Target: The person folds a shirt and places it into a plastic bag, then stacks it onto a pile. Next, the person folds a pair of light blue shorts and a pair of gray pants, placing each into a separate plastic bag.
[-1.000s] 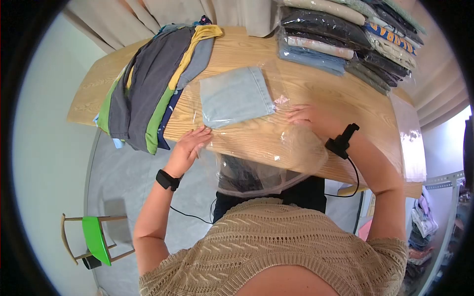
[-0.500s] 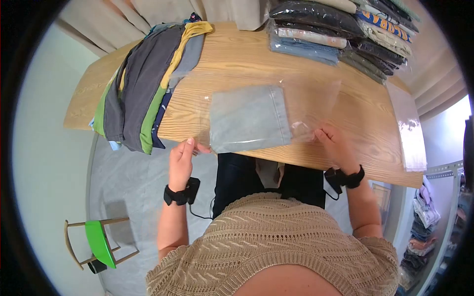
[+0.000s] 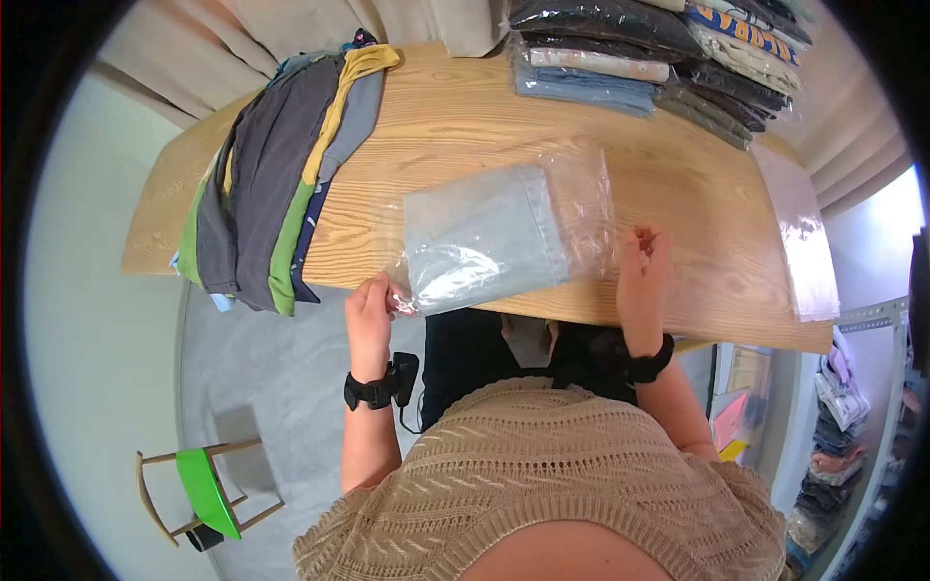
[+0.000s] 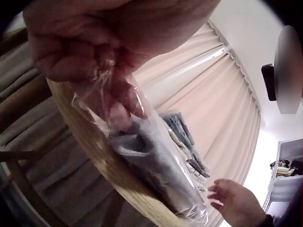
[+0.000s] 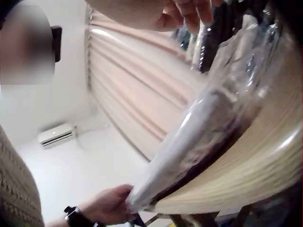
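Note:
Folded light-blue jeans [image 3: 475, 218] lie inside a clear plastic bag [image 3: 589, 208] close to the table's front edge. My left hand [image 3: 368, 320] pinches the bag's near left corner, and the film bunches around those fingertips in the left wrist view. Beyond the bag's right end, my right hand [image 3: 643, 281] hovers with loosely bent fingers and holds nothing. In the right wrist view, its fingers [image 5: 191, 14] hang apart from the crinkled end of the bag.
Several loose garments [image 3: 281, 174] are heaped on the table's left side. Bagged, folded clothes [image 3: 591, 82] form stacks at the back right. Flat clear bags [image 3: 799, 242] lie along the right edge of the wooden table [image 3: 446, 116]. A green chair [image 3: 206, 492] stands on the floor.
The bag end nearest me was smoothed down, and the bag turned slightly and shifted left. My right hand let go of its right side and drew away; my left hand kept its corner.

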